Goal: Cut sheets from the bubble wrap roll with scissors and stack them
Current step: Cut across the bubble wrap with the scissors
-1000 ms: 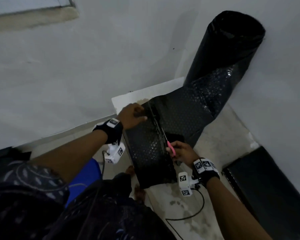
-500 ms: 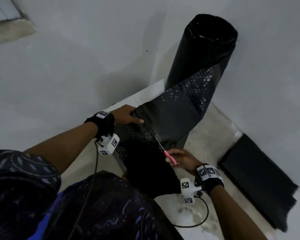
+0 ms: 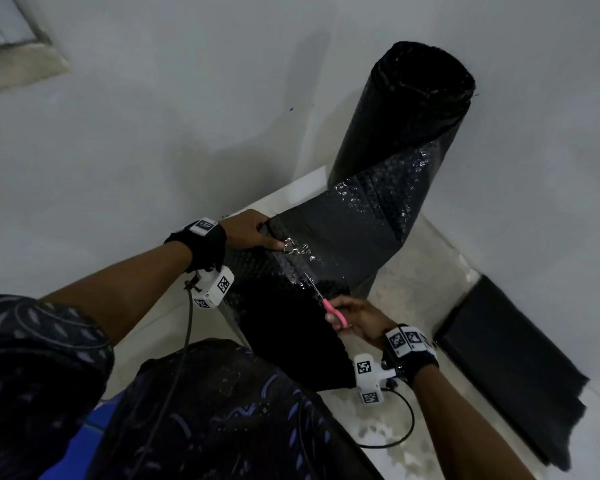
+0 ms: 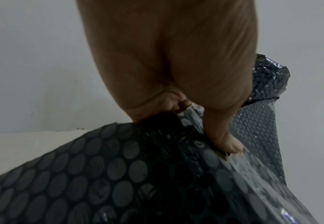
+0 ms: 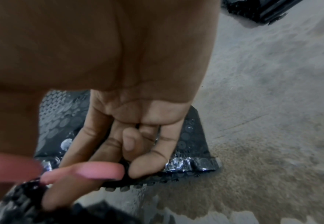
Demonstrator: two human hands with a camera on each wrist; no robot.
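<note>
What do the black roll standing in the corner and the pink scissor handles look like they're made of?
Black bubble wrap roll: thin, glossy plastic film, judging by the round air cells and crinkled glints. Pink scissor handles: likely smooth, matte moulded plastic; the blades look like metal, but they are too small to tell.

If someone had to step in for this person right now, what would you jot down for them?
Left hand pinches the far edge of the unrolled bubble wrap, holding it up taut.
Right hand holds the pink-handled scissors, blades in the wrap partway across; the cut is unfinished.
The roll stands upright in the corner, sheet still attached.
Cut sheets lie in a stack on the floor at right.
Left: finish this cut, lay the sheet on the stack, repeat.
</note>
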